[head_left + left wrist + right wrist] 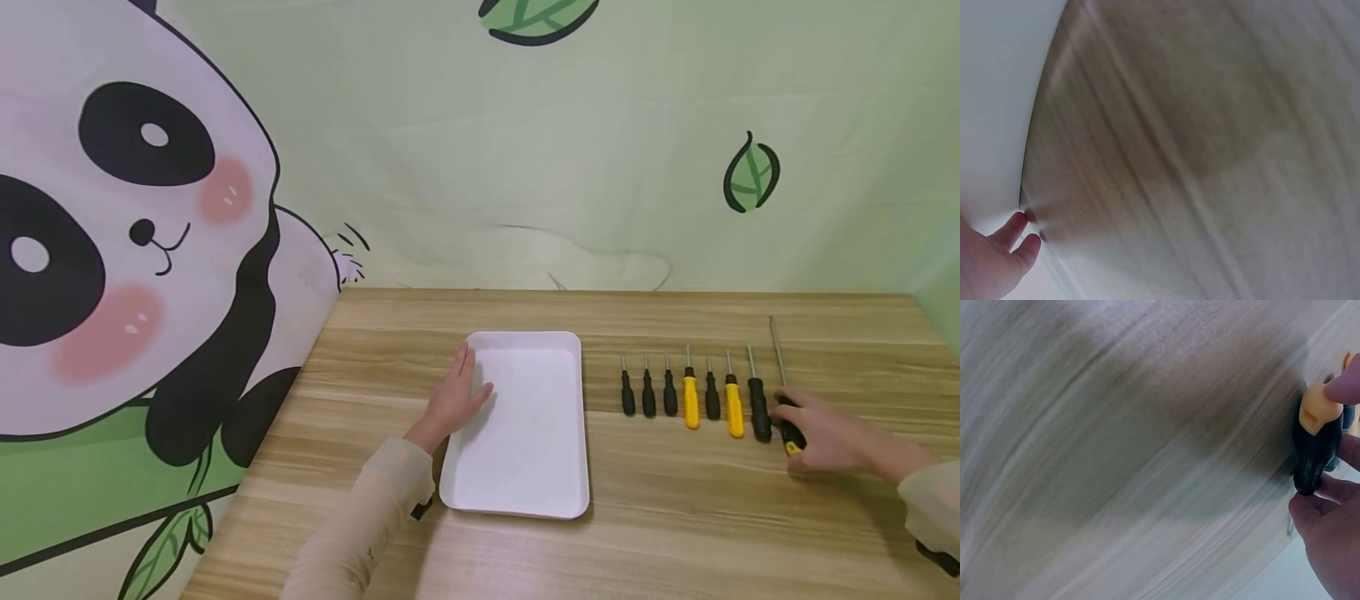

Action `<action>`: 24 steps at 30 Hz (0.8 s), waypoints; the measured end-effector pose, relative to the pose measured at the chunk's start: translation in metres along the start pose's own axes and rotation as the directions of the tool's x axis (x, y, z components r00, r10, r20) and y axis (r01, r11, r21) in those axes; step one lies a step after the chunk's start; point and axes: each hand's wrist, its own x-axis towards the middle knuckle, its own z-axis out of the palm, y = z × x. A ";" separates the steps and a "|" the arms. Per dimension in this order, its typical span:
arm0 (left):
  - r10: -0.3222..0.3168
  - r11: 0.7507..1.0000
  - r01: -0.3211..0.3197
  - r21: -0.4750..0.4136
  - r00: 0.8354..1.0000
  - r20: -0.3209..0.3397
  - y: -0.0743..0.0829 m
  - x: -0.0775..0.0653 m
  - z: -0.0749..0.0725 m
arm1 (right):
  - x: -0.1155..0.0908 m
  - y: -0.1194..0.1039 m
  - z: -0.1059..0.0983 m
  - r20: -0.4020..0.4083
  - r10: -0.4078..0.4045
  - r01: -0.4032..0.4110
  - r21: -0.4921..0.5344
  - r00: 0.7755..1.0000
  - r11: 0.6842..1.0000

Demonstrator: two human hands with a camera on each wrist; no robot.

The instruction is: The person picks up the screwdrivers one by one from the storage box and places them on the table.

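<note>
My left hand [453, 402] rests at the left rim of a white rectangular tray [525, 492]. Its fingers lie fairly straight along the edge, and the thumb reaches over the inside. In the left wrist view, fingertips [1017, 220] touch the tray's outer side [997, 112]. Far to the right, my right hand [828, 433] grips the black and yellow handle of a long screwdriver [778, 354], its shaft pointing away from me. The right wrist view shows fingers and thumb around that handle [1319, 440]; the shaft is mostly hidden there.
Between tray and right hand, several screwdrivers stand in a row, shafts pointing away: small black ones [648, 398], yellow-handled ones [691, 402] and a larger black one [759, 408]. The wooden table [675, 517] meets a panda-printed wall cloth [600, 167] at the back.
</note>
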 end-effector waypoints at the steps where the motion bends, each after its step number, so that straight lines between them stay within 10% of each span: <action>1: 0.000 1.000 0.000 -0.002 1.000 -0.001 0.000 0.000 0.000 | 0.000 0.000 0.000 -0.001 -0.005 0.005 0.000 1.000 1.000; 24: 0.003 1.000 -0.003 -0.009 1.000 -0.003 0.000 0.000 0.000 | -0.001 0.006 0.002 0.003 -0.051 0.051 0.019 0.999 0.999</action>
